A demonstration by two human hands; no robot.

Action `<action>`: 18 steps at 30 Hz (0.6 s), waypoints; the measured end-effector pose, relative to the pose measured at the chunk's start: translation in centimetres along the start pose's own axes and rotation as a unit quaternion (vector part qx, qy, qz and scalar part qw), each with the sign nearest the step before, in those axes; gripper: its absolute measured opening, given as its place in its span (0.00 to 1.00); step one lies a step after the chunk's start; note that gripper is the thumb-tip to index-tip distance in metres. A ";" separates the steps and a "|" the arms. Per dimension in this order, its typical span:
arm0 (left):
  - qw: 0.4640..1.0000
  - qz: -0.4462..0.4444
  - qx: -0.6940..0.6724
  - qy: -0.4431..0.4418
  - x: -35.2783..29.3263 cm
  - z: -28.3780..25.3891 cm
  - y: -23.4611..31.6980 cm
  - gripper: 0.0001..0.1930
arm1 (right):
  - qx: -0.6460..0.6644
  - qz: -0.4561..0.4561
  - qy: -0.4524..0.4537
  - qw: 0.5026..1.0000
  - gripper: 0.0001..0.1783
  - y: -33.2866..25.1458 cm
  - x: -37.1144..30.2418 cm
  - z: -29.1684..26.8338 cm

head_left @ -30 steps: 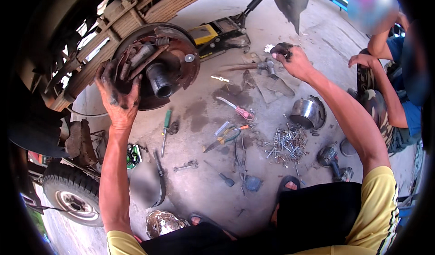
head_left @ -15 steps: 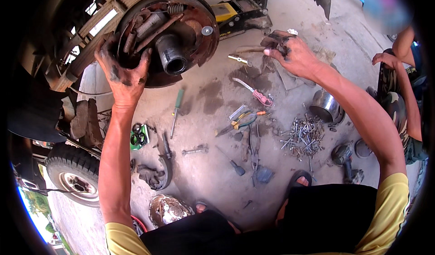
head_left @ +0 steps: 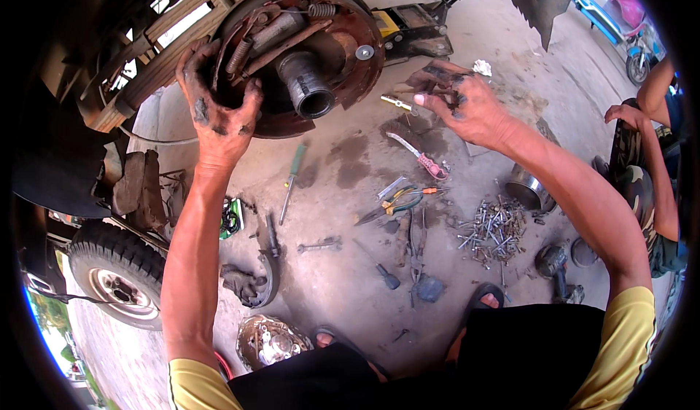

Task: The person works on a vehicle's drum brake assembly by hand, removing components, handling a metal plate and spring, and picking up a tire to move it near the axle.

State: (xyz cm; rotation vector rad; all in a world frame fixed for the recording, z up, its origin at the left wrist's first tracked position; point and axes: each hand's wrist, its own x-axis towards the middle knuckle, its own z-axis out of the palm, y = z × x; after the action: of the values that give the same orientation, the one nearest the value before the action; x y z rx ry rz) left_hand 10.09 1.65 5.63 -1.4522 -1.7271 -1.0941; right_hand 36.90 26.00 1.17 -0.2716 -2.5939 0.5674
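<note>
A rusty drum brake assembly (head_left: 343, 64) with coil springs hangs at the upper left, a dark axle tube (head_left: 310, 89) sticking out of its middle. My left hand (head_left: 219, 122), blackened with grease, grips the left side of it, thumb and fingers curled around the curved brake shoe; the fingertips are partly hidden. Right of the assembly and apart from it, my right hand (head_left: 467, 107) is in the air, closed on a thin brown stick-like thing (head_left: 401, 90) pointing left. Blur and the fingers hide most of that thing.
Behind the brake stands a yellow-and-black floor jack (head_left: 419, 38). On the concrete lie a green-handled screwdriver (head_left: 293, 180), a pink-handled knife (head_left: 426, 164), pliers (head_left: 397, 204), a bolt pile (head_left: 496, 228) and a cordless power tool (head_left: 555, 264). Another person's arm (head_left: 652, 144) is at right.
The whole view has shifted, so the brake and floor tools sit farther right. My right hand has turned slightly, and the brown thing shows less. My left hand keeps its grip.
</note>
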 end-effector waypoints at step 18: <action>0.993 -0.082 -0.076 0.030 -0.8 1.1 -1.1 0.35 | 0.052 -0.045 0.195 0.978 0.26 -8.1 5.8 3.1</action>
State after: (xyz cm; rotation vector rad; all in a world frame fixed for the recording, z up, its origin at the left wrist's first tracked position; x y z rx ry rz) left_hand 9.24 2.17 4.20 -1.3716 -1.7781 -1.3679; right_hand 29.63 19.27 4.52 -0.2058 -2.1791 0.5545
